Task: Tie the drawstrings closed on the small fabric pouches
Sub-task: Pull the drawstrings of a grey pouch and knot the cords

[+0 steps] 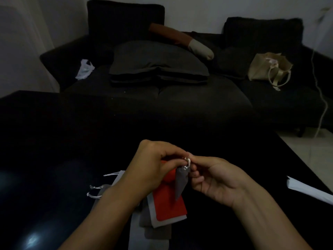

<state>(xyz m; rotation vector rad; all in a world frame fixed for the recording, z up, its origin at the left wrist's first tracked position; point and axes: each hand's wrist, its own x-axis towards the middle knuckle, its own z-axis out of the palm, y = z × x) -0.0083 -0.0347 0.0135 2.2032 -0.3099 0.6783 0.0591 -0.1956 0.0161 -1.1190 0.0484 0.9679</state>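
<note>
Dim lighting covers a room with a black glossy table (54,141) in the foreground and a dark sofa (180,98) behind it. On the sofa lie a stack of grey cushions (158,64), a brown and cream bolster (182,40), a crumpled white plastic bag (84,69) toward its left end and a beige tote bag (268,67) toward its right end. A white cable (322,98) hangs down past the sofa's right side to the pale floor.

Both hands are raised just above the table, meeting at the gathered mouth of a small grey pouch (181,183), which hangs point-down between them. The left hand (153,165) has its fingers curled inward, pinching the white drawstring (188,162) at the pouch's neck. The right hand (214,179), palm turned up, pinches the same cord from the opposite side with thumb and forefinger; its remaining fingers are loosely curled. Whether a knot has formed cannot be told: the cord shows only as a small white loop between the fingertips.

Beneath the hands, a pile of flat pouches rests on the table: an orange pouch (169,204) on top, pale grey and white ones (155,230) under it. More pouches with white cord loops (95,191) project from under the left forearm. A white sheet of paper (308,189) lies at the table's right edge, well apart from the pile.
</note>
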